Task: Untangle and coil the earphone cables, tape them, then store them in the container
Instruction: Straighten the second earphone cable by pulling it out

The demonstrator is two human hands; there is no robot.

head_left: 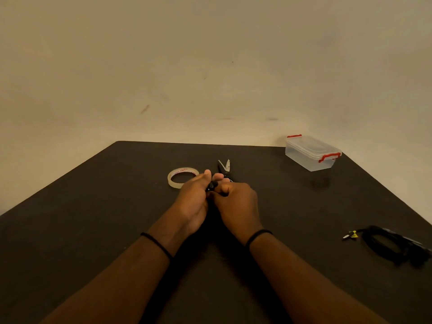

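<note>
Both hands (216, 197) pinch a black earphone cable (212, 185) together.

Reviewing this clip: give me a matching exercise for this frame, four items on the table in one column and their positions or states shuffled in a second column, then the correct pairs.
Things:
1. clear plastic container with red latches
2. roll of clear tape
3. black-handled scissors
4. coiled black cable with a yellow tag

Places or states:
A. lying flat, just left of the hands
B. far right corner of the dark table, lid on
C. near right edge of the table
D. blades apart, just beyond the hands

Pairs: 1-B, 2-A, 3-D, 4-C
</note>
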